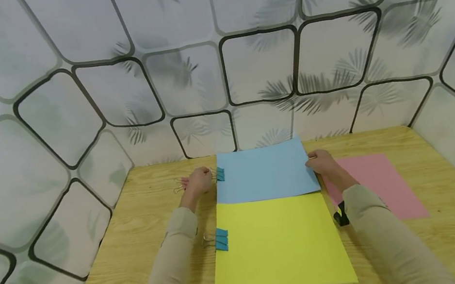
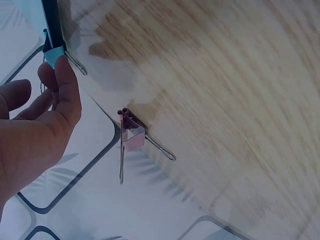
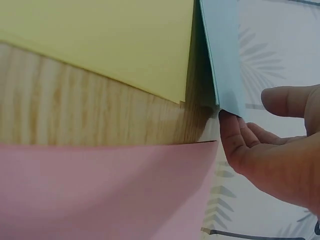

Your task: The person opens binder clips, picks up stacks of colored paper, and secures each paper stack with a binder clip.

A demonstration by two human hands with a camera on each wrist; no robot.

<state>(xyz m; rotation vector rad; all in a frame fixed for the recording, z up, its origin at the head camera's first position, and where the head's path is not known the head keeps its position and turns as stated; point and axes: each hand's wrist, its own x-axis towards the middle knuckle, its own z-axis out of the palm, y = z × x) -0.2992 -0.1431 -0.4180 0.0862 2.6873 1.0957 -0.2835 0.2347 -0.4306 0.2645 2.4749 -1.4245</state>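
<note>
A blue sheet stack (image 1: 265, 173) stands over the table's far part, its right corner raised. A teal binder clip (image 1: 220, 174) bites its left edge. My left hand (image 1: 200, 181) touches that clip's back with its fingertips (image 2: 62, 67); the thumb is held apart in the left wrist view. On the other side, fingertips (image 3: 231, 122) of my right hand (image 1: 322, 162) touch the blue stack's edge, thumb spread away. Yellow sheets (image 1: 280, 247) lie nearer me, with another teal binder clip (image 1: 221, 239) on their left edge.
A pink binder clip (image 2: 132, 135) sits on the table beyond my left hand. Pink paper (image 1: 385, 182) lies at the right, with a black binder clip (image 1: 341, 216) at its near left corner. The patterned wall (image 1: 260, 68) rises behind the wooden table (image 1: 142, 223).
</note>
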